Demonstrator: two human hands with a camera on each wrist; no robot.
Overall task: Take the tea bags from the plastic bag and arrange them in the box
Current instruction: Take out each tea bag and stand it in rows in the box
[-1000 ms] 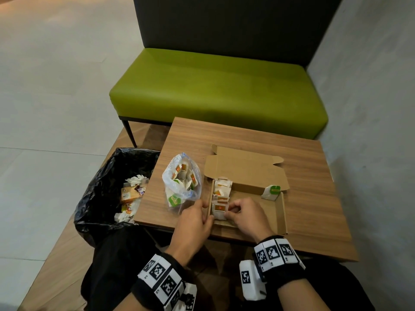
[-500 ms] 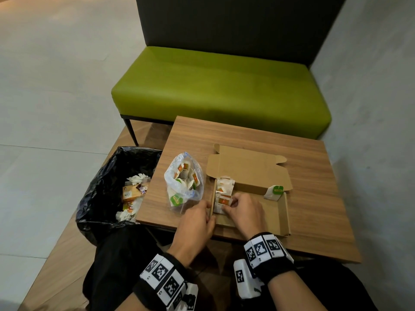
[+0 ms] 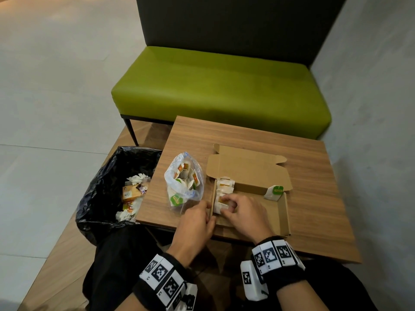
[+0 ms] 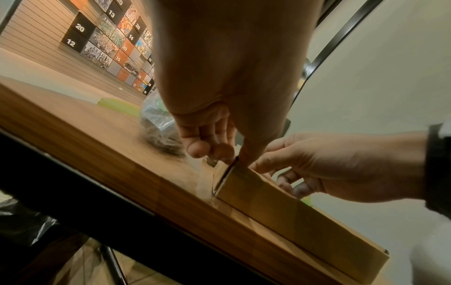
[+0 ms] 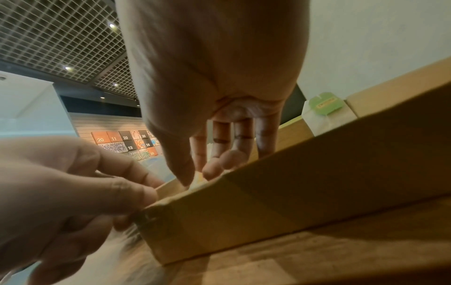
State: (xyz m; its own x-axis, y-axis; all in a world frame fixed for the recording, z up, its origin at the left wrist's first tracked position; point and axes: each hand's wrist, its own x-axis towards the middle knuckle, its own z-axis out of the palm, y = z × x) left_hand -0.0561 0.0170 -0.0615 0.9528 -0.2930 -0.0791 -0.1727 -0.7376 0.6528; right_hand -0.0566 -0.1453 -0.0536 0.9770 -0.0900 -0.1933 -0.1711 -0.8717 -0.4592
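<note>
An open cardboard box lies on the wooden table. Several tea bags stand in a row along its left wall. My right hand reaches into the box and pinches the nearest tea bag of that row. At the near left corner my left hand pinches the box wall, thumb inside and fingers outside, as the left wrist view shows. A clear plastic bag holding more tea bags sits just left of the box. One green-tagged tea bag leans in the far right corner.
A bin with a black liner and rubbish stands against the table's left edge. A green bench is behind the table, and a grey wall runs along the right. The box lid lies flat behind the box.
My right hand has shifted a little forward and left onto the row of tea bags. The left hand has stayed on the box's near left corner.
</note>
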